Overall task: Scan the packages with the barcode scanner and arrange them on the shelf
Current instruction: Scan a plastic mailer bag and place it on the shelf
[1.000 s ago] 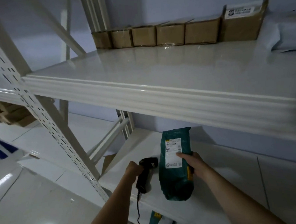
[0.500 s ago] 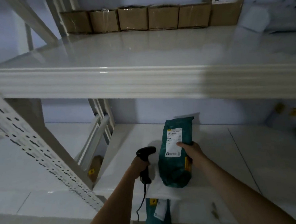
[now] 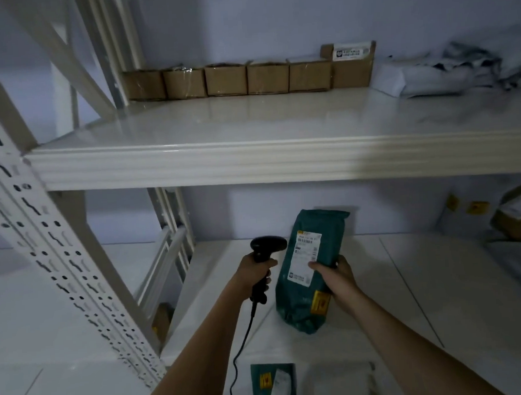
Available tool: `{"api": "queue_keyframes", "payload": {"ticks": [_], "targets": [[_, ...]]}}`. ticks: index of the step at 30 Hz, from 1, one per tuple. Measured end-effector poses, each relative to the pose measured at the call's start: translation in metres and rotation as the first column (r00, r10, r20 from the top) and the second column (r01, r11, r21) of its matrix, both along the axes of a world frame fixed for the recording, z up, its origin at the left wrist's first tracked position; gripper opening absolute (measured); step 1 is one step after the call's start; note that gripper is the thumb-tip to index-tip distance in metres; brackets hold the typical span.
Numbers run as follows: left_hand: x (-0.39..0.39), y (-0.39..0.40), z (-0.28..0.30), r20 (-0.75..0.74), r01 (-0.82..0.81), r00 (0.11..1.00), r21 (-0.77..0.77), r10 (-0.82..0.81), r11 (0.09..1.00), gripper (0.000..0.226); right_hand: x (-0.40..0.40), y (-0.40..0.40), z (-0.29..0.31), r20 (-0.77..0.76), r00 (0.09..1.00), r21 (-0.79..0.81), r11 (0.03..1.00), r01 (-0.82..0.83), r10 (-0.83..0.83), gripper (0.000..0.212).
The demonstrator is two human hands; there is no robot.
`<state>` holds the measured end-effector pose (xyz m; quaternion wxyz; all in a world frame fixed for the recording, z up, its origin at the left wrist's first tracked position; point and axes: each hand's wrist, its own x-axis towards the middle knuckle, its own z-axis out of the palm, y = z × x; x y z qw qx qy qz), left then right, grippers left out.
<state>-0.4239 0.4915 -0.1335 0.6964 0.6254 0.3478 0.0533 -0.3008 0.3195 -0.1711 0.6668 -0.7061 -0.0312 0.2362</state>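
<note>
Dim room, pale wall behind. White metal shelf with perforated upright standing at left. Six brown cartons lining the upper shelf's back, grey bags lying at right. Left hand is gripping the black barcode scanner, fingers curled round its handle. Right hand is holding the green package upright over the lower shelf, fingers wrapped round its edge. White label print is unreadable.
</note>
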Motion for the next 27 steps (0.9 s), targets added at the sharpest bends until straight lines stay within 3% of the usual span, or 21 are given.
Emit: {"api": "queue_keyframes", "payload": {"ticks": [7, 14, 27], "targets": [[0.007, -0.019, 0.019, 0.052, -0.01, 0.999, 0.086, 0.005, 0.996, 0.011, -0.001, -0.003, 0.007, 0.087, 0.996, 0.011, 1.0, -0.004, 0.003, 0.053], [0.005, -0.03, 0.033, 0.043, 0.04, 0.998, 0.192, -0.049, 0.981, 0.013, -0.005, 0.0, 0.008, 0.056, 0.998, 0.045, 0.999, 0.012, -0.014, 0.05], [0.007, -0.035, 0.033, 0.032, 0.046, 0.998, 0.201, -0.054, 0.978, 0.013, 0.005, -0.007, 0.004, 0.027, 1.0, 0.055, 0.998, 0.002, -0.004, 0.055]]}}
